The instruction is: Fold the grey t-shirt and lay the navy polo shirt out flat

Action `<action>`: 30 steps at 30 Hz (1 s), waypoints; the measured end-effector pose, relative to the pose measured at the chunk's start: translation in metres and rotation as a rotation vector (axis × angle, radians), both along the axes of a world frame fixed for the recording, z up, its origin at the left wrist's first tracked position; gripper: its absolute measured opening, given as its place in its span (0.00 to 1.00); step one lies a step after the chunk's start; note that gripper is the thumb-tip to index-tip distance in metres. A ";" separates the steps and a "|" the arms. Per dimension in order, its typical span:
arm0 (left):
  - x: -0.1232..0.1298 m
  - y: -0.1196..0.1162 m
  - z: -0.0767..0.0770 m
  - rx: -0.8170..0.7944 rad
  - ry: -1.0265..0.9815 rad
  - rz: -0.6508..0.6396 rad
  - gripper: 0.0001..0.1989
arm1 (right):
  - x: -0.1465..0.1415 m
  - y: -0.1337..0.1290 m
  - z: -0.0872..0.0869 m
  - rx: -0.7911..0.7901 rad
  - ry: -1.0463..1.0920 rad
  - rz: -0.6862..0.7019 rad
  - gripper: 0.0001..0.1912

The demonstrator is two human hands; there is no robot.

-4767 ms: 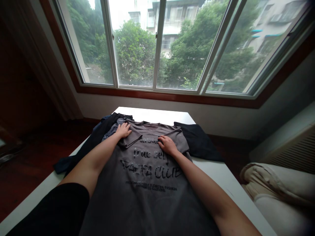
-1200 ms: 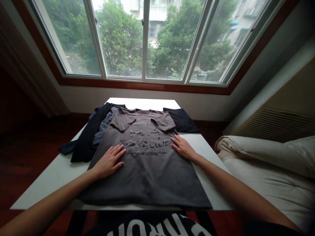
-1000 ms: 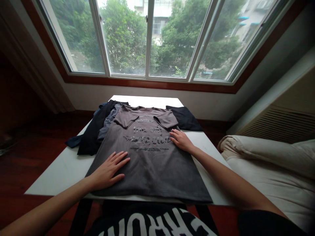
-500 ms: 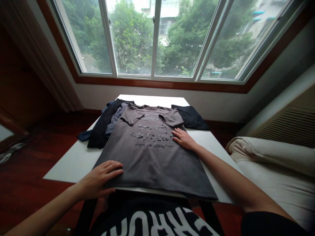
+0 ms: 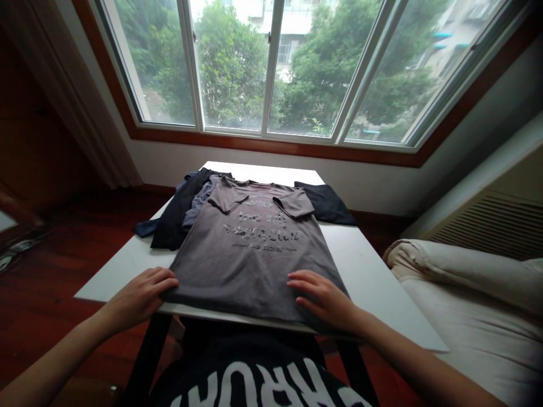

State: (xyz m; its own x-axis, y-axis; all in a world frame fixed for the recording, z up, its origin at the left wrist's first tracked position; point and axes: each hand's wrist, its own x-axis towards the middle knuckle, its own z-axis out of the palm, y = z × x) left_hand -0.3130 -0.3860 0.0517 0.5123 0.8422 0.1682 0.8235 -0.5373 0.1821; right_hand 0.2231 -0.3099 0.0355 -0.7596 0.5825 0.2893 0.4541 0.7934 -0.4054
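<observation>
A dark grey T-shirt (image 5: 250, 271) with printed lettering lies spread out on the white table (image 5: 373, 282), its neck toward the window and its sleeves folded inward over the front. My left hand (image 5: 146, 291) is at the shirt's near left corner, with its fingers together on the edge; whether cloth is pinched there cannot be made out. On the near right part of the shirt rests my right hand (image 5: 320, 297), palm down with the fingers apart, near the hem.
Dark and bluish clothes (image 5: 173, 217) are piled at the table's left side. A folded black garment (image 5: 326, 203) lies at the far right corner. A cream sofa (image 5: 466, 305) stands on the right, and a window (image 5: 263, 133) is beyond the table.
My right hand has slid from beside the lettering down toward the hem. My left hand has moved left to the shirt's corner. The shirt's near edge now sits slightly farther from me.
</observation>
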 end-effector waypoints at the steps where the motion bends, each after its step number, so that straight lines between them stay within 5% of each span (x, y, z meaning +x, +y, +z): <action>1: -0.002 0.001 -0.001 -0.009 -0.011 0.015 0.23 | 0.000 -0.015 0.001 0.011 -0.017 0.008 0.21; 6: 0.006 0.008 -0.011 0.041 -0.057 0.133 0.07 | 0.014 -0.051 -0.006 0.112 -0.066 -0.100 0.22; 11: 0.023 0.013 -0.015 0.170 -0.073 0.281 0.17 | 0.028 -0.045 -0.004 0.144 -0.023 -0.266 0.15; 16: 0.011 0.016 -0.009 0.225 -0.078 0.314 0.12 | 0.048 -0.033 0.007 0.057 -0.057 -0.448 0.16; 19: -0.003 0.017 -0.007 0.133 -0.058 0.315 0.08 | 0.058 -0.031 0.018 -0.077 -0.129 -0.394 0.13; 25: -0.014 0.017 0.005 -0.179 -0.069 0.532 0.16 | 0.068 -0.033 0.027 -0.207 -0.223 -0.304 0.14; 30: -0.020 0.009 0.014 -0.433 -0.092 0.467 0.19 | 0.073 -0.035 0.027 -0.291 -0.299 -0.272 0.13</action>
State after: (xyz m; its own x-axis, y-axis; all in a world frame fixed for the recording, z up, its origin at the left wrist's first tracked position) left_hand -0.3334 -0.3772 0.0656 0.0749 0.9746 -0.2110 0.9236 0.0120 0.3832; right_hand 0.2966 -0.3445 0.0624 -0.5938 0.7953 -0.1223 0.7591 0.5033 -0.4128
